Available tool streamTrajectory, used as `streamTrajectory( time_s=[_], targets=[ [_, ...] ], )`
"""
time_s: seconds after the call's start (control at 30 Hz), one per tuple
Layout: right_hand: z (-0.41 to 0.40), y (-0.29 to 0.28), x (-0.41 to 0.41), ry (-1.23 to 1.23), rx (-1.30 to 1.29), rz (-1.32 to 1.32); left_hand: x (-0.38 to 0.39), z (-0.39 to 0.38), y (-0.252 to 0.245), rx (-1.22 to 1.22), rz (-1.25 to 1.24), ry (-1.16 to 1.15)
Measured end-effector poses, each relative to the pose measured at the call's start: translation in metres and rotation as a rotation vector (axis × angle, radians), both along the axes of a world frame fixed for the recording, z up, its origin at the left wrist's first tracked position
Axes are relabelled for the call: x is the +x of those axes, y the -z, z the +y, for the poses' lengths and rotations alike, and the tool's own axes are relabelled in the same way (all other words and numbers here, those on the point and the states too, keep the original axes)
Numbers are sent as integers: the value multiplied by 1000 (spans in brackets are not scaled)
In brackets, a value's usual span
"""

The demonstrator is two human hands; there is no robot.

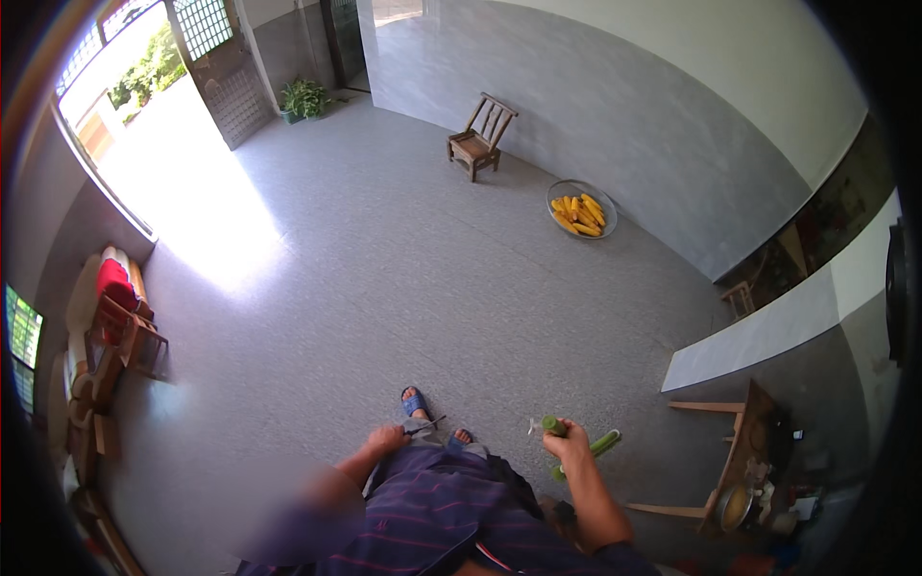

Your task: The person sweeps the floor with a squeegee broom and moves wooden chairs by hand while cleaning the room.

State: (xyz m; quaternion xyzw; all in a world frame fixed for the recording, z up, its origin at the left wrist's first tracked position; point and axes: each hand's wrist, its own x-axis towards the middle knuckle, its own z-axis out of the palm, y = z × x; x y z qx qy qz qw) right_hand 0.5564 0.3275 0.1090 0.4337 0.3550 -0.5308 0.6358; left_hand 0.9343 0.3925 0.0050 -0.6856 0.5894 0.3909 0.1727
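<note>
My left hand (389,438) is closed around a thin dark tool (426,427), perhaps a knife or a peeler, whose tip points up and to the right. My right hand (569,441) grips a green, cylindrical vegetable (553,425), with one end showing above the fingers. A longer green vegetable (606,441) appears behind my right forearm and is partly hidden by it. Just left of my right hand is a small white scrap (532,426), too small to identify.
A wire or mesh basket (611,225) of corn cobs (578,213) sits near the wall, beside a low wooden chair (475,146). At right stands a wooden table (736,461) bearing a metal bowl (735,507). Wooden seats (97,374) line the left; a doorway (151,108) is bright.
</note>
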Motion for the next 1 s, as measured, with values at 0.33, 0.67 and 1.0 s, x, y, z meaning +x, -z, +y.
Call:
streamTrajectory(
  time_s=[0.33,0.67,1.0],
  targets=[
    [-27,-41,124,-605,-64,64,20,1,16,123,70,-8],
    [-81,-6,164,-409,-238,-943,35,-32,12,126,74,28],
    [-95,-21,108,-189,-325,-849,51,-91,6,143,89,136]
  ],
)
